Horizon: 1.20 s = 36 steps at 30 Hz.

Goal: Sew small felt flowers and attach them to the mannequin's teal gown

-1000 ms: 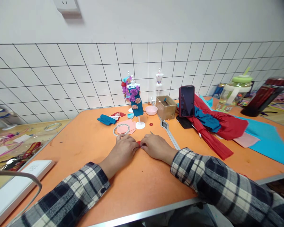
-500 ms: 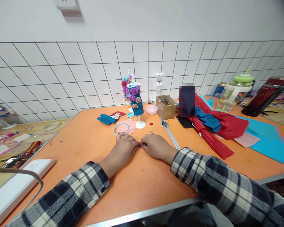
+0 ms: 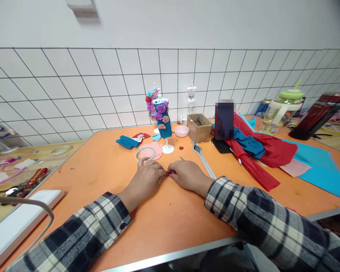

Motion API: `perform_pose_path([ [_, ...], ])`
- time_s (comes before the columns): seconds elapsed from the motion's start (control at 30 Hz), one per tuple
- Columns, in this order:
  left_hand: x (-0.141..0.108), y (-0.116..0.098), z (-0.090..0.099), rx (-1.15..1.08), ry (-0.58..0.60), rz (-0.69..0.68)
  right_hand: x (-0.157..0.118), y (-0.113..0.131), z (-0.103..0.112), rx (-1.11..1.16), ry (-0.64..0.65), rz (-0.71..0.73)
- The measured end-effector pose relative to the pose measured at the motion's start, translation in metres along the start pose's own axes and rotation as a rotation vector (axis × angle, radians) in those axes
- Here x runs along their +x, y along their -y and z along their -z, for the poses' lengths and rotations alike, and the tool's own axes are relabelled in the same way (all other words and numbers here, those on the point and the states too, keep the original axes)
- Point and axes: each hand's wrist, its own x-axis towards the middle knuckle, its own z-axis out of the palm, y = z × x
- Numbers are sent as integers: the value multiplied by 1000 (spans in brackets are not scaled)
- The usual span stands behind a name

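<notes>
Fingertips to fingertips, my left hand and my right hand pinch a small red piece of paper between them, low over the orange table. Most of the piece is hidden by the fingers. Just beyond my left hand lie a roll of tape and pink paper sheets. A small mannequin in a blue dress with purple and peach paper flowers stands behind the hands. Near it lies a tiny red paper flower. A pointed metal tip shows past my right hand.
Behind stand a pink bowl, a cardboard box, a bare mannequin and a blurred phone. Red crepe paper, a drink jug and a dark flask are on the right. A white power strip lies left.
The hands stay in nearly the same spot, with the fingers shifting slightly around the red piece. The view tilts a little. Nothing else has visibly moved.
</notes>
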Motion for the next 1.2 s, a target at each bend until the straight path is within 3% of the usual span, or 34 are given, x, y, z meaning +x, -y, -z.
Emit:
perform_pose_path([
  [0.2,1,0,-3,2,1,26,1,3,3,-15,40,-35],
  [0.5,2,-2,0,32,33,21,-1,1,0,8,-48,-9],
  [0.8,1,-1,-7,-28,38,64,0,-1,-1,-60,-38,16],
  [0.97,-2,-5,-6,-75,-50,126,0,-1,-3,-65,-76,37],
  [1.2,-2,-8,-3,-47,-80,129,0,0,-4,-49,-87,35],
])
